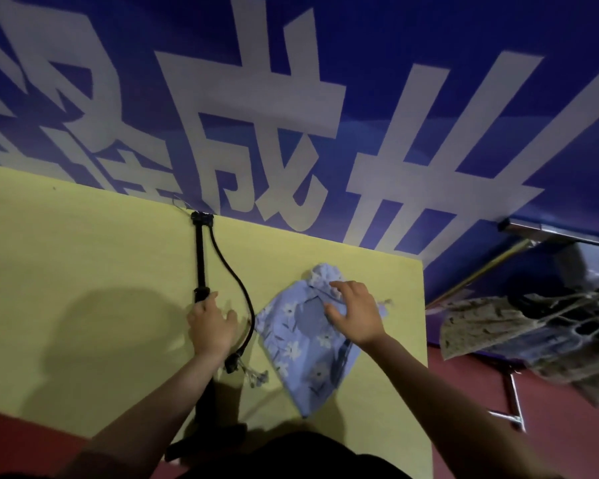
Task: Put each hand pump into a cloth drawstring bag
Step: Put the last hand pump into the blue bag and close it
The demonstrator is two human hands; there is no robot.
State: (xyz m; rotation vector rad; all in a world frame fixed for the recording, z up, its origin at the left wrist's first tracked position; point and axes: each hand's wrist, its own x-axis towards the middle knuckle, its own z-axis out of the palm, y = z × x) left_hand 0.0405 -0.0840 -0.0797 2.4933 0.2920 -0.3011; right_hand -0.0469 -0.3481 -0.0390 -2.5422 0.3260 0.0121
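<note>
Two bare hands work over a yellow table (83,271) that stands against a blue wall (429,98) with large white characters. On the left, the left hand (212,327) rests on the black pump (200,257), its fingers curled around the barrel near the lower collar. The pump lies lengthwise on the table, its head touching the wall edge at the far end and its handle end reaching past the near table edge. A black hose (234,271) loops from the pump's head down beside the barrel and ends just right of the left wrist. Farther right, a light blue flowered bag (301,347) lies flat on the table, its gathered mouth pointing away. The right hand (355,314) lies on the bag near that mouth, fingers spread wide and pressing the cloth, gripping nothing. Off the table's right edge, a pile of patterned bags (498,326) sits on a metal frame.
</note>
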